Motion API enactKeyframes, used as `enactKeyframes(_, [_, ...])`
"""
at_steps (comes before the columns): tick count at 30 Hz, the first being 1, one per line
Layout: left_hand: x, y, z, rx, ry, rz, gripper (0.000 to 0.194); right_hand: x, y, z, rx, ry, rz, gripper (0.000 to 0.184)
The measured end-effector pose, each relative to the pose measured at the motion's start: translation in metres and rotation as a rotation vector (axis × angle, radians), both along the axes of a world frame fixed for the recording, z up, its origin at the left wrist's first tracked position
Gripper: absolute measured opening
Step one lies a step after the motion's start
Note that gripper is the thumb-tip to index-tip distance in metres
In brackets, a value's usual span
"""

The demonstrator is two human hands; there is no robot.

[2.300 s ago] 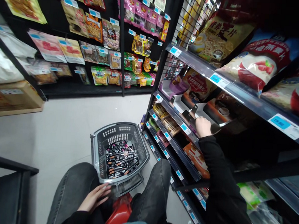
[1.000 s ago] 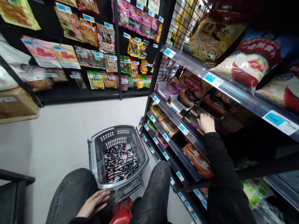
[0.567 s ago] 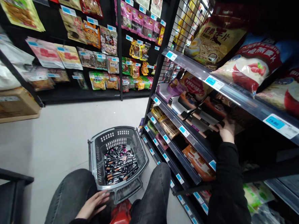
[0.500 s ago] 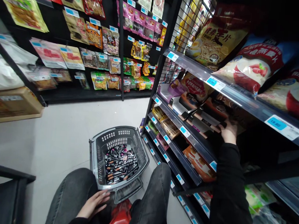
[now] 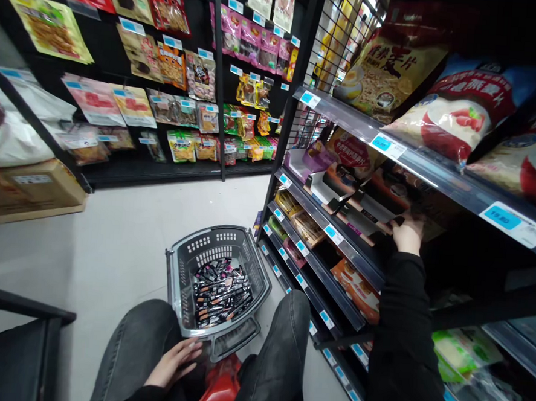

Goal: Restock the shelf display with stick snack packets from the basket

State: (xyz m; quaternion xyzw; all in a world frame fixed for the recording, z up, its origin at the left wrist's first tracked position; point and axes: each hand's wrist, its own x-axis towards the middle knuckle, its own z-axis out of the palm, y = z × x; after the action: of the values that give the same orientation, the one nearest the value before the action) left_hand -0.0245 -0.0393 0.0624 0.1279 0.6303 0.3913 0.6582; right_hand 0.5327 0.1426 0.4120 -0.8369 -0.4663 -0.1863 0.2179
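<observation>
My right hand reaches into a middle shelf on the right. Its fingers are closed on the right end of an open, dark cardboard display box; part of the grip is hidden. Another display box stands to the left of it, with brown-and-red packets behind. Low in the view, my left hand lies with fingers stretched out by my left thigh, close to the basket's near edge, and holds nothing. The grey shopping basket sits on the floor before my knees, with many slim black stick packets in it.
Above my right hand, a shelf edge with price tags carries big oatmeal bags. Hanging snack bags fill the rack ahead. A cardboard carton lies at left. Between my legs is a red object.
The view has shifted slightly, so the basket and left rack appear a little further right. My right hand keeps its place at the display box, and my left hand stays by the thigh.
</observation>
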Motion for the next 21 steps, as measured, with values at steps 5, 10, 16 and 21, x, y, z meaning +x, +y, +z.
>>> enactKeyframes(5, [-0.006,0.007,-0.005,-0.067,-0.027,-0.057,0.035,0.000,-0.003,-0.002,-0.016,-0.060,0.030,0.037])
enactKeyframes(10, [-0.005,0.006,-0.006,-0.044,-0.011,-0.040,0.033,-0.005,-0.006,-0.008,0.022,-0.121,0.061,0.038])
enactKeyframes(16, [-0.003,0.004,-0.003,-0.058,-0.013,-0.043,0.029,-0.005,-0.004,-0.009,0.094,-0.074,0.045,0.031])
enactKeyframes(21, [0.001,0.003,0.005,-0.025,0.009,-0.017,0.029,-0.006,0.000,-0.005,0.099,-0.007,-0.006,0.032])
